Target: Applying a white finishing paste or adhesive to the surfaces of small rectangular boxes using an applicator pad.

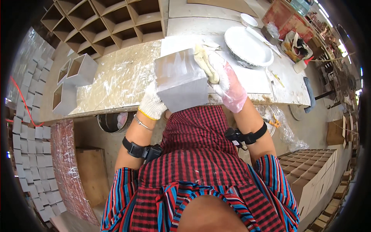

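Note:
A squarish box [183, 91] is held up over the near edge of the work table [116, 83]. Its front face is grey; its upper face is brownish with wet-looking whitish streaks. My left hand [152, 103], in a white knit glove with a yellow cuff, grips the box's left side, its fingers partly hidden behind it. At the upper right edge of the box, my right hand [228, 83], in a pinkish translucent glove smeared white, is closed on a crumpled cream cloth [206, 63]. The cloth touches the box's edge.
A round basin [249, 63] of white liquid stands right of my hands, with a white bowl [248, 20] beyond. Grey open boxes [65, 94] sit at the table's left, below a brown compartment grid [104, 25]. Many grey boxes [34, 154] are stacked far left.

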Action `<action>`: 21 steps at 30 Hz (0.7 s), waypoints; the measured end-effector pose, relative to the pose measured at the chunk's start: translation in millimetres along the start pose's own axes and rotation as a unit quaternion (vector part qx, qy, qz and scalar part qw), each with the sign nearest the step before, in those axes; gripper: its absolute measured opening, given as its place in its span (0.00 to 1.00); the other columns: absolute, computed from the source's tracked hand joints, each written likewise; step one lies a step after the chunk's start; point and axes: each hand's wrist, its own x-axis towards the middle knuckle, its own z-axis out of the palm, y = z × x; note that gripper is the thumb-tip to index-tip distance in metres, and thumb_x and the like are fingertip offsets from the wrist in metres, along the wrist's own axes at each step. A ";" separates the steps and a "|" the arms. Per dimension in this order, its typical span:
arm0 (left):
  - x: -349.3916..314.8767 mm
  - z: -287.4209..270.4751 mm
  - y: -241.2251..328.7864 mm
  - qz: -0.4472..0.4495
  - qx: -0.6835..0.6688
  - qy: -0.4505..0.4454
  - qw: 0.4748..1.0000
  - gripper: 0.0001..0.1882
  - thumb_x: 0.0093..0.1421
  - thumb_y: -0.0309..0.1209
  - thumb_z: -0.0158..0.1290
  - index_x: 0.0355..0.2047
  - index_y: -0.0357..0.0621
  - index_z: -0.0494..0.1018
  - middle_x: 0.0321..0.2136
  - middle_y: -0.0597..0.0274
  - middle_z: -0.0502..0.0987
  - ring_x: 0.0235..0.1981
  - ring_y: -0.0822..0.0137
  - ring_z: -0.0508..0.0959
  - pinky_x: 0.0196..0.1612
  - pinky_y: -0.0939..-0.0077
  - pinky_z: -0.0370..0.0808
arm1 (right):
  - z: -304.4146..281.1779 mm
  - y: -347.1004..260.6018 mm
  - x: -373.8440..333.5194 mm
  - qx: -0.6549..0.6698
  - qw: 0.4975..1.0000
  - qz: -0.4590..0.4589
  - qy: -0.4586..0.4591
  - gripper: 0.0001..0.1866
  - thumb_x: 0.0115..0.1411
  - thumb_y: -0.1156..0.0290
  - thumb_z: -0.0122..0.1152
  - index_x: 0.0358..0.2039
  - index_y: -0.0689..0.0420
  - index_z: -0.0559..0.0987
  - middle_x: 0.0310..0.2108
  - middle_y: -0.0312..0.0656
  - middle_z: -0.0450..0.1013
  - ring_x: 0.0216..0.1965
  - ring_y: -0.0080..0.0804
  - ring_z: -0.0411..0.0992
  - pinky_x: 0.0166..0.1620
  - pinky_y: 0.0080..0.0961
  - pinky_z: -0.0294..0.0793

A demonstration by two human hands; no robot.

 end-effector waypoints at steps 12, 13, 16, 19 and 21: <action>16.2 -32.2 -3.2 0.024 0.042 -0.140 0.989 0.22 0.63 0.39 0.36 0.54 0.41 0.59 0.50 0.52 0.66 0.49 0.60 0.68 0.52 0.67 0.68 | 20.7 -23.7 -19.7 -0.375 0.925 0.010 -0.067 0.09 0.54 0.74 0.55 0.37 0.60 0.77 0.31 0.36 0.71 0.35 0.24 0.68 0.43 0.19 0.66; 15.4 -26.3 -1.1 0.008 0.021 -0.142 0.990 0.22 0.63 0.40 0.36 0.53 0.41 0.60 0.50 0.51 0.66 0.49 0.60 0.69 0.51 0.66 0.69 | 15.9 -21.0 -18.9 -0.399 0.914 -0.018 -0.063 0.09 0.53 0.74 0.56 0.37 0.59 0.77 0.31 0.37 0.71 0.35 0.25 0.69 0.43 0.19 0.66; 5.0 24.7 -3.3 0.029 0.232 0.134 0.963 0.24 0.64 0.44 0.33 0.54 0.41 0.59 0.50 0.49 0.65 0.49 0.58 0.69 0.49 0.63 0.70 | 27.7 -26.4 -20.0 -0.544 0.820 -0.130 -0.122 0.10 0.51 0.74 0.58 0.36 0.55 0.76 0.30 0.39 0.70 0.36 0.32 0.69 0.42 0.24 0.68; 8.8 9.3 -2.8 0.012 0.114 0.039 0.993 0.28 0.64 0.48 0.33 0.56 0.41 0.57 0.50 0.53 0.66 0.47 0.59 0.71 0.46 0.65 0.73 | 28.9 -17.3 -17.0 -0.726 0.584 -0.307 -0.191 0.12 0.49 0.67 0.61 0.34 0.53 0.73 0.32 0.43 0.70 0.37 0.39 0.70 0.40 0.31 0.71; 6.2 5.5 -1.0 0.015 0.187 0.047 0.981 0.29 0.64 0.49 0.33 0.56 0.40 0.57 0.50 0.51 0.66 0.47 0.59 0.71 0.45 0.65 0.74 | 11.0 -17.8 6.5 -0.723 0.611 -0.293 -0.138 0.13 0.49 0.64 0.60 0.35 0.53 0.73 0.33 0.43 0.70 0.36 0.40 0.71 0.39 0.31 0.72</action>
